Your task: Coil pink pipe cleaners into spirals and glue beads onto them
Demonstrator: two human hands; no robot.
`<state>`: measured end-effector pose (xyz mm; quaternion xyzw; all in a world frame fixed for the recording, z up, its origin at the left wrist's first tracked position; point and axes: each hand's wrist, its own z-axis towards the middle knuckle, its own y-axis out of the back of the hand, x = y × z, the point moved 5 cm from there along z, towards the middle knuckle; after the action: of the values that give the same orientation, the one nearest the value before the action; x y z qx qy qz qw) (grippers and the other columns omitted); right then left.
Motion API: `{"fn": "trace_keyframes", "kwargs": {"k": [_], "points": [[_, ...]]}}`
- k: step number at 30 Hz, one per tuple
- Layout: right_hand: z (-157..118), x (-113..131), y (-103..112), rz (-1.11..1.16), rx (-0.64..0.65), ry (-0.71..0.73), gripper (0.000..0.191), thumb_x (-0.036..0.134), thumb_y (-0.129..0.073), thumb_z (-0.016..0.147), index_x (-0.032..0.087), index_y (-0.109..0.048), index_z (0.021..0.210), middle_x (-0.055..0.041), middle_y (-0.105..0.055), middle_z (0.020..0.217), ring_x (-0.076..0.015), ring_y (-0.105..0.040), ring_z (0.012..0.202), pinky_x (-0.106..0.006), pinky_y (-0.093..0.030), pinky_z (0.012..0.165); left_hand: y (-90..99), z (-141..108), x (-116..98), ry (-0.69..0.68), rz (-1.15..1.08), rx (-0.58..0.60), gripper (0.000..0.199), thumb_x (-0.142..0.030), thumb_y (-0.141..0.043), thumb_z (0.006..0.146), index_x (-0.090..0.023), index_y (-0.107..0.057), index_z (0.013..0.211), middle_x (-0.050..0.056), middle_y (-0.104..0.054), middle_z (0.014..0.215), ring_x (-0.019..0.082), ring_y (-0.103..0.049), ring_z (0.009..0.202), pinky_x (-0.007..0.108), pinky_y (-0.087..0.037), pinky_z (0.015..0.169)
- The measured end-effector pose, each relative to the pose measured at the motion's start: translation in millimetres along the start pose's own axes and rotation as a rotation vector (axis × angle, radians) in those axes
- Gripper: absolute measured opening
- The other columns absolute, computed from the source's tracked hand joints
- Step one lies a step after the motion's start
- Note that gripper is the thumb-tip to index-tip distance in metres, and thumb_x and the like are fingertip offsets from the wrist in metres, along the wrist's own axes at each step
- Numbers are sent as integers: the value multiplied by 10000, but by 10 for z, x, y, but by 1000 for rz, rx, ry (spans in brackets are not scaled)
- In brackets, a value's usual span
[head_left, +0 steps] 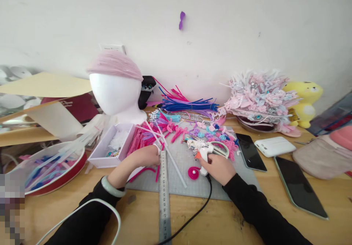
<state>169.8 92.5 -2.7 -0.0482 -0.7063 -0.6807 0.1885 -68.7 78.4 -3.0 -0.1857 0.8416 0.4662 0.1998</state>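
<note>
My right hand (220,167) is wrapped round the handle of a white glue gun (205,155), whose black cord runs down toward the table's front edge. Just left of the handle lies a deep-pink pipe-cleaner coil (192,176) with a pearl at its centre. My left hand (145,156) is closed at the top end of a steel ruler (164,197); its fingertips are hidden, with something whitish beside them. Clear glue sticks (176,170) and deep-pink pipe cleaners (143,171) lie close to it on the grey cutting mat (178,190).
Behind are a white head form (115,93) and pipe-cleaner bundles (189,105). At left stand a white box (103,161) and a round red tin (64,179). At right are a decorated headpiece (258,102), two phones (250,151), a white power bank (275,146) and a yellow toy (305,102).
</note>
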Motion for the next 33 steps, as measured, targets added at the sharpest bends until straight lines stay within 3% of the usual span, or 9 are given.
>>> {"fn": "trace_keyframes", "kwargs": {"k": [5, 10, 14, 16, 22, 27, 33], "points": [[8, 11, 2, -4, 3, 1, 427, 520, -403, 732, 183, -463, 477, 5, -482, 466, -94, -391, 439, -224, -184, 427, 99, -6, -20, 16, 39, -111, 157, -249, -443, 542, -168, -412, 411, -43, -377, 393, 109, -392, 413, 224, -259, 421], [2, 9, -9, 5, 8, -1, 425, 520, -410, 731, 183, -471, 479, 6, -487, 465, -94, -399, 433, -229, -187, 428, 257, -1, 22, 34, 5, -270, 253, -375, -374, 651, -170, -476, 541, -8, -485, 508, 142, -467, 498, 239, -312, 472], [-4, 6, -7, 5, -17, 13, 417, 512, -416, 731, 185, -461, 476, 5, -490, 460, -101, -415, 442, -227, -192, 432, 357, -34, 106, 33, -68, -323, 209, -325, -374, 653, -167, -480, 567, -10, -490, 524, 127, -458, 473, 230, -310, 451], [-6, -2, -11, 2, -18, 3, 409, 497, -422, 734, 184, -462, 475, 0, -495, 461, -105, -429, 448, -230, -189, 432, 374, -62, 129, 22, -101, -295, 156, -282, -403, 625, -165, -484, 560, -24, -464, 506, 111, -428, 448, 222, -295, 434], [-9, -21, -20, 17, -18, -8, 377, 420, -401, 762, 180, -473, 481, -7, -525, 494, -109, -446, 471, -234, -199, 449, 322, -121, 25, -130, -371, -144, 134, -293, -504, 608, -175, -480, 668, -52, -465, 543, 96, -432, 492, 197, -323, 457], [-36, -53, 4, 16, -37, -22, 363, 384, -412, 759, 174, -480, 471, -17, -547, 506, -111, -457, 484, -235, -207, 453, 214, -28, -70, -254, -564, -209, 154, -286, -523, 635, -168, -468, 716, -27, -550, 645, 109, -507, 595, 211, -381, 552], [-87, -102, 46, -27, -34, -67, 347, 376, -436, 749, 172, -497, 474, -29, -560, 512, -118, -472, 491, -235, -207, 445, -5, 127, -107, -225, -581, -271, 210, -232, -519, 618, -133, -547, 802, -14, -568, 605, 135, -547, 592, 252, -413, 608]]}}
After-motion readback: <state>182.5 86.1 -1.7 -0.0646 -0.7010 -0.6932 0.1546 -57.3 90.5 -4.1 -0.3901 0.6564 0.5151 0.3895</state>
